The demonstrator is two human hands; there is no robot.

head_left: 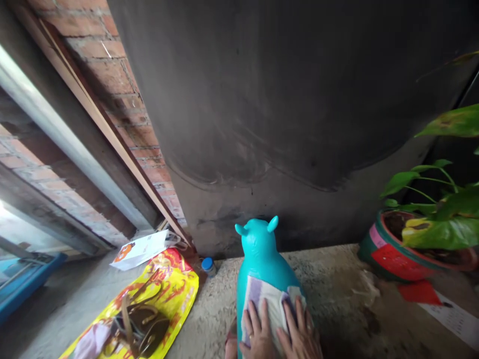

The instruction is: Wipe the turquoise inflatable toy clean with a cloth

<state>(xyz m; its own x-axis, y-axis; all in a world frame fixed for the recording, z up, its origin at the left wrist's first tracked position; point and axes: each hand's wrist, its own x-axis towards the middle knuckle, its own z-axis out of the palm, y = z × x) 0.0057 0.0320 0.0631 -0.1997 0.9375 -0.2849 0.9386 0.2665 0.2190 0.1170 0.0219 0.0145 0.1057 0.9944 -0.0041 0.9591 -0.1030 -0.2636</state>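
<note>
Left hand and right hand lie spread, unclenched — flat on the striped towel — atop the turquoise inflatable animal.

- No words or numbers can be read clearly.
- White bag: 1 orange printed picture at its left end; any lettering is too small to make out.
- Yellow sheet: red printing, illegible.
- White paper, lower right: faint lines of marks, too blurred to read.
</note>
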